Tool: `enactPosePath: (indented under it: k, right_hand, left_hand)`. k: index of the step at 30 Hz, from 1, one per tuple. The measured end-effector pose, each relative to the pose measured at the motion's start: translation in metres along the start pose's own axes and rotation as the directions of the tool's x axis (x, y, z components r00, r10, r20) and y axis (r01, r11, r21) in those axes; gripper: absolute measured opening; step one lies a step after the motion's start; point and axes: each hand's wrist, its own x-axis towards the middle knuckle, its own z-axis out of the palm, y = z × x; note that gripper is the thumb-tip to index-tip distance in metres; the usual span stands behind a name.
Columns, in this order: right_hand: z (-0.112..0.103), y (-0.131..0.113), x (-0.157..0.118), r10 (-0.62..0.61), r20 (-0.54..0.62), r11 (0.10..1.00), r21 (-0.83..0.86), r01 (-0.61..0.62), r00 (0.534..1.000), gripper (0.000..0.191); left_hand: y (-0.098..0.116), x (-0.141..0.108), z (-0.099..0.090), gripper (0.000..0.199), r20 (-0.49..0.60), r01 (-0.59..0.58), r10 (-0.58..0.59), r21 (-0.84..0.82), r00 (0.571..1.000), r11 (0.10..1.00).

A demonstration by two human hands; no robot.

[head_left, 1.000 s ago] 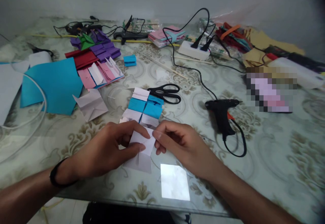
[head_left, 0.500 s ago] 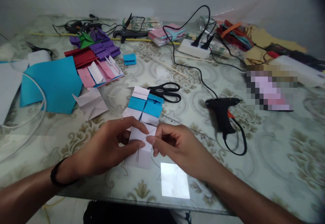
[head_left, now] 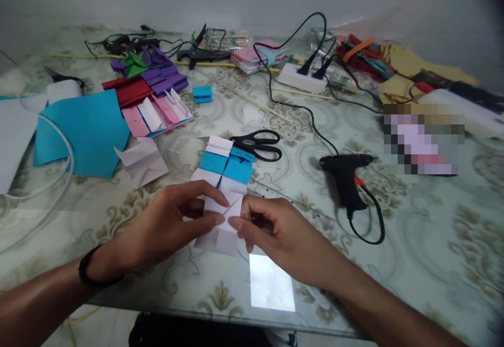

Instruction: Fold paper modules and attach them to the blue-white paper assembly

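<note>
Between my two hands is a small folded white paper square (head_left: 232,211) with a diagonal seam on its face. My left hand (head_left: 185,216) grips its left side between thumb and fingers. At the right edge, my right hand (head_left: 268,229) pinches it, thumb on top and fingers partly hidden behind. Just beyond lie folded blue paper pieces (head_left: 226,164) and folded white ones, close to black-handled scissors (head_left: 260,145). A creased white sheet (head_left: 142,163) rests on the table left of them.
A black glue gun (head_left: 346,179) lies on the right, its cord running to a white power strip (head_left: 301,77). Folded pink and white papers (head_left: 157,113), a blue sheet (head_left: 84,132) and purple pieces (head_left: 165,77) are at left. A stack of pink paper (head_left: 255,55) sits at the back.
The white paper square has turned slightly and its diagonal seam shows more fully. Both hands keep hold of it, with only small finger shifts.
</note>
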Motion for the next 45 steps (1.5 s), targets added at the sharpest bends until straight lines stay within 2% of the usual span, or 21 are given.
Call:
enactPosePath:
  k: [10,16,21,26,31,35,39,41,43,44,45]
  right_hand:
    - [0.000,0.001,0.002,0.060,0.070,0.997,0.034,-0.062,0.996,0.035]
    - [0.000,0.002,0.002,0.052,0.059,0.999,0.002,-0.052,0.997,0.035]
    - [0.000,0.002,0.003,0.032,0.016,0.998,0.053,-0.033,0.999,0.038]
    - [0.000,0.002,0.002,0.035,0.008,0.995,0.094,-0.036,0.999,0.037]
    - [0.000,0.001,0.002,0.007,-0.009,0.998,0.065,-0.007,1.000,0.039]
    - [0.001,0.002,0.002,-0.011,-0.030,1.000,0.001,0.011,0.999,0.038]
    - [-0.001,0.000,0.003,-0.175,-0.148,0.955,-0.267,0.132,0.973,0.036]
    - [-0.004,-0.005,0.002,-0.309,-0.218,0.903,-0.373,0.213,0.926,0.024]
    - [-0.007,-0.008,-0.006,-0.434,-0.273,0.855,-0.425,0.297,0.859,0.011]
    - [-0.009,-0.009,-0.014,-0.478,-0.285,0.839,-0.428,0.336,0.831,0.010]
    - [-0.011,-0.008,-0.024,-0.490,-0.280,0.839,-0.409,0.359,0.826,0.013]
  left_hand:
    - [-0.009,0.001,0.002,0.010,-0.044,-0.028,0.025,-0.070,0.999,0.997]
    - [-0.009,0.001,0.001,0.013,-0.050,-0.046,0.042,-0.064,0.998,0.997]
    - [-0.010,-0.001,0.002,0.019,-0.007,0.000,0.000,-0.056,1.000,0.998]
    - [-0.010,-0.003,0.002,0.022,-0.039,-0.017,0.016,-0.026,0.999,1.000]
    - [-0.009,-0.003,0.001,0.021,-0.015,-0.039,0.039,-0.009,0.999,0.999]
    - [-0.008,-0.002,0.001,0.020,-0.041,-0.064,0.066,0.045,0.997,0.997]
    - [-0.007,-0.001,0.001,0.020,-0.067,-0.075,0.082,0.107,0.994,0.991]
    - [-0.008,-0.001,0.000,0.021,-0.076,-0.064,0.072,0.112,0.995,0.992]
    - [-0.009,0.000,-0.001,0.021,-0.078,-0.064,0.074,0.121,0.994,0.991]
    - [-0.009,0.001,-0.002,0.021,-0.078,-0.067,0.078,0.133,0.994,0.989]
    - [-0.010,0.002,-0.002,0.021,-0.078,-0.066,0.079,0.147,0.994,0.987]
